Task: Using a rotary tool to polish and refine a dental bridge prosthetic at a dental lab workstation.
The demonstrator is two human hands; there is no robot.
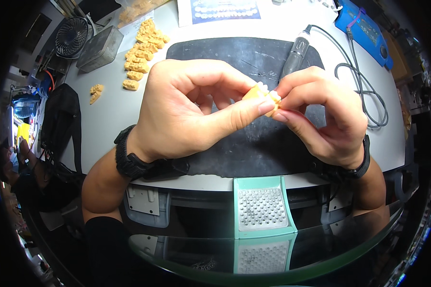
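My left hand (187, 110) grips a small yellow dental cast (252, 94) between thumb and fingers, above the dark mat. Along the upper side of the cast sit white tooth pieces (262, 87). From the right, my right hand (328, 107) pinches the cast's right end with thumb and fingertips. Whether those fingertips also hold a separate white piece is hidden by the fingers.
Under my hands lies a black mat (215, 158). A handpiece (296, 55) rests at its upper right, cabled to a blue control box (366, 36). Several yellow casts (138, 67) line the left, beside a metal box (100, 49). A green-framed grater (262, 208) juts from the front edge.
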